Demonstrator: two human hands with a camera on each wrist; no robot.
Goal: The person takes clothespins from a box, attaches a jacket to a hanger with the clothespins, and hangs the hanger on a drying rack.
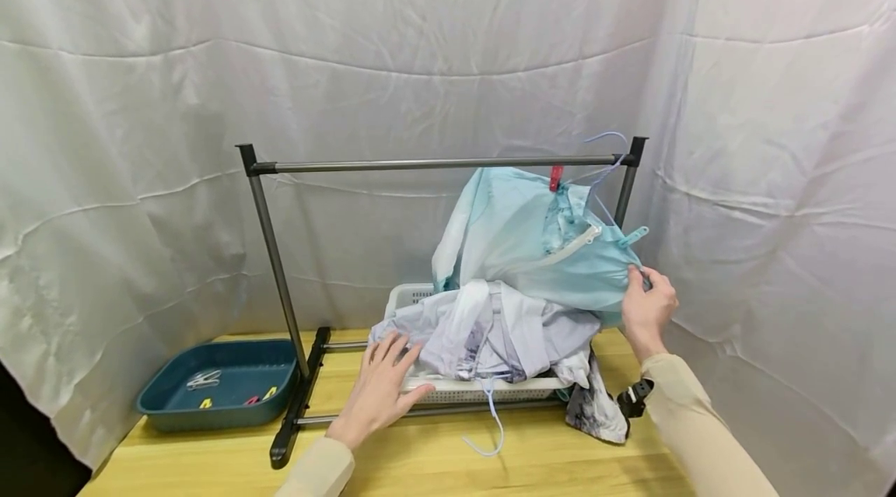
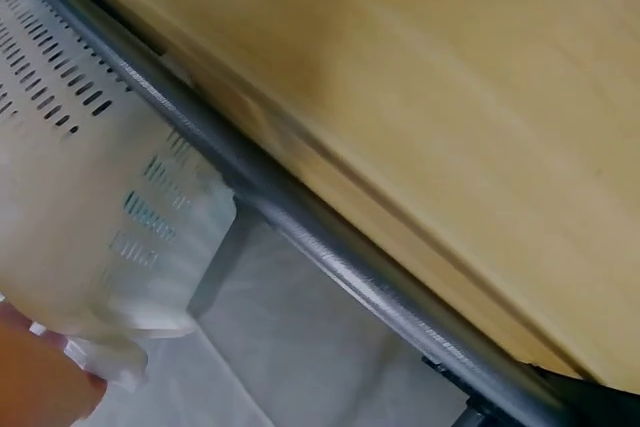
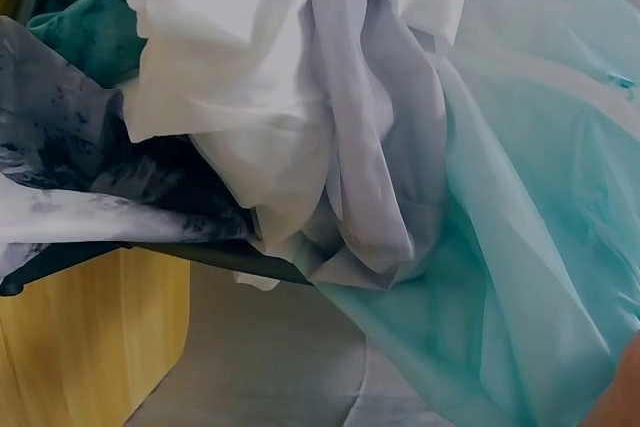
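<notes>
From the head view, the right hand pinches the light blue garment hanging on the rack; the left hand lies flat on the basket laundry. Left wrist: basket wall, rail. Right wrist: bunched cloth. A hard tug could pop the red clip.

Pale turquoise garment fills the right side, draping down beside bunched white clothing, with dark marbled fabric spilling at the left over the yellow wooden tabletop.
</notes>
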